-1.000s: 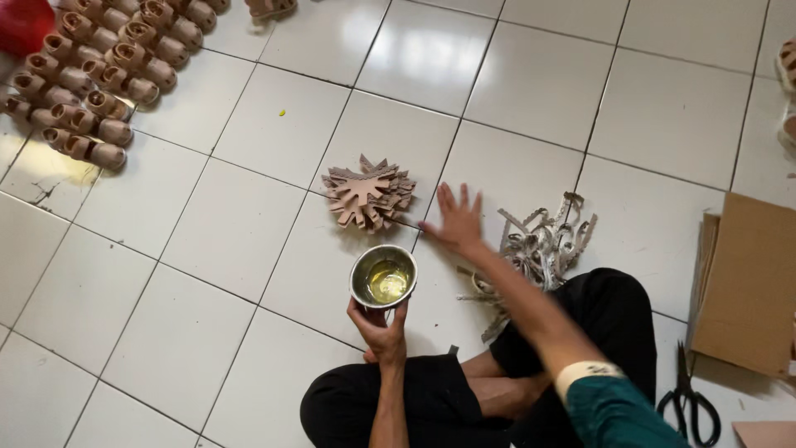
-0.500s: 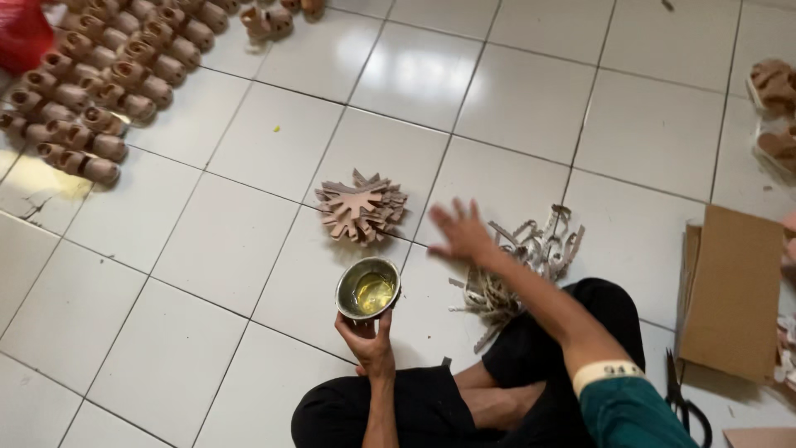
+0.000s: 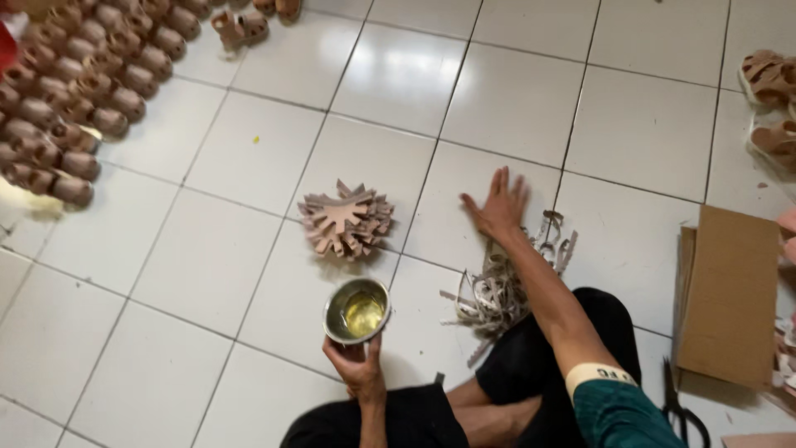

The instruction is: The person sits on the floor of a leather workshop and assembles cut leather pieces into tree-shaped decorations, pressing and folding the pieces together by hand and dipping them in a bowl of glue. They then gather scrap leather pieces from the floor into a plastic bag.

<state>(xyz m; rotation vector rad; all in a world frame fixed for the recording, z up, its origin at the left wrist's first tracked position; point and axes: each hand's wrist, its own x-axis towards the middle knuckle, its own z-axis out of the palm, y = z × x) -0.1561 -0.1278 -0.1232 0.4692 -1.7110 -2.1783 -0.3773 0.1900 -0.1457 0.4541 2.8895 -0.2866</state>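
On white tiled floor (image 3: 398, 75), left hand (image 3: 358, 367) grips round metal tin of yellowish liquid (image 3: 356, 310) from below, at 6 o'clock of pink fan-shaped stack of cut leather pieces (image 3: 345, 221). Right hand (image 3: 497, 205) flat, fingers spread, empty, at 12 o'clock edge of pale strap pile (image 3: 506, 282). Brown cardboard sheet (image 3: 725, 294) at 3 o'clock.
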